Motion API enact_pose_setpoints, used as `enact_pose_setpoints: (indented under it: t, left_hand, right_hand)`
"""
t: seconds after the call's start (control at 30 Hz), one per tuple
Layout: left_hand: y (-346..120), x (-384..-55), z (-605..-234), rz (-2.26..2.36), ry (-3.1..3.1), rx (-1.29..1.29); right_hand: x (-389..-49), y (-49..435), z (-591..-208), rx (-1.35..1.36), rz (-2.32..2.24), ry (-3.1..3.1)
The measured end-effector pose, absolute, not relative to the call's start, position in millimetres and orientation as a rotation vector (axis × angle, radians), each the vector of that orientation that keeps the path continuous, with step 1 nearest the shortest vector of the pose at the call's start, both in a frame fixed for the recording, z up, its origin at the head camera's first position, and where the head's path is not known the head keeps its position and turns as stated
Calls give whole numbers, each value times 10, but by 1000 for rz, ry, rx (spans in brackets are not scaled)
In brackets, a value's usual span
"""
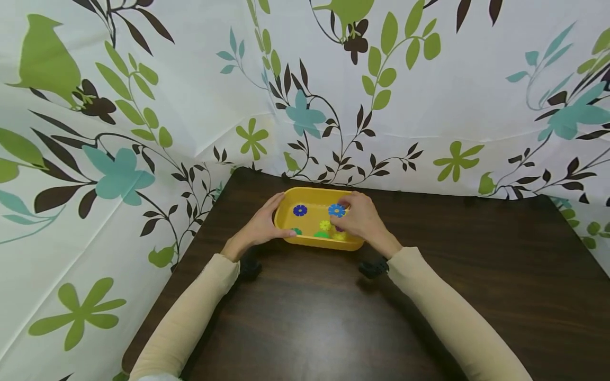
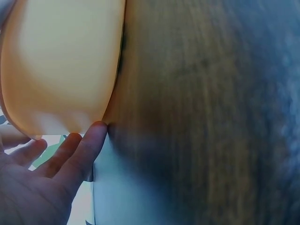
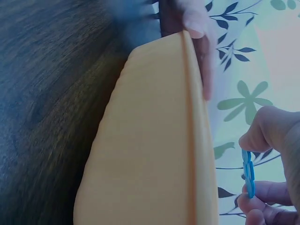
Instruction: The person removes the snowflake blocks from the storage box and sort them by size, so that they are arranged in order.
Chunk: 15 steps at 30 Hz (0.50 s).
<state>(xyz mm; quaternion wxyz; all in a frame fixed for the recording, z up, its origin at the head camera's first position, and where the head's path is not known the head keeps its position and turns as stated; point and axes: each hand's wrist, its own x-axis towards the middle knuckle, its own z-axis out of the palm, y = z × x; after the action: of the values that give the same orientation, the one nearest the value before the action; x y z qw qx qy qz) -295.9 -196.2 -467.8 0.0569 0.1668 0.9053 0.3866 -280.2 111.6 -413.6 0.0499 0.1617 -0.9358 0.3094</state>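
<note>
A yellow tray (image 1: 314,243) stands at the back middle of a dark wooden table. My left hand (image 1: 268,222) grips its left end, thumb along the front wall; the left wrist view shows the fingers (image 2: 86,143) against the tray's outer wall (image 2: 61,65). Over the tray's right half, my right hand (image 1: 355,214) pinches a light blue flower disc (image 1: 337,210), seen edge-on (image 3: 248,174) between fingertips in the right wrist view. Inside lie a dark blue flower disc (image 1: 299,210), a yellow-green one (image 1: 325,225) and green pieces (image 1: 321,234).
A flower-and-leaf patterned curtain (image 1: 143,106) walls in the table (image 1: 310,317) at the back and left. The table's left edge runs close to my left forearm. Black wrist cameras (image 1: 373,268) sit on both wrists.
</note>
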Motion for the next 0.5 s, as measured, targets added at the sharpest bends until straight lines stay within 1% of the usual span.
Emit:
enact_pose_setpoints:
  t: [0.17, 0.5]
  left_hand:
    - [-1969, -2956, -4684, 1163, 2750, 515]
    - [-1964, -2941, -4654, 1141, 2765, 504]
  right_hand:
    - [-2754, 1251, -4119, 439, 950, -2850]
    - [-2663, 1561, -4202, 420, 995, -2751]
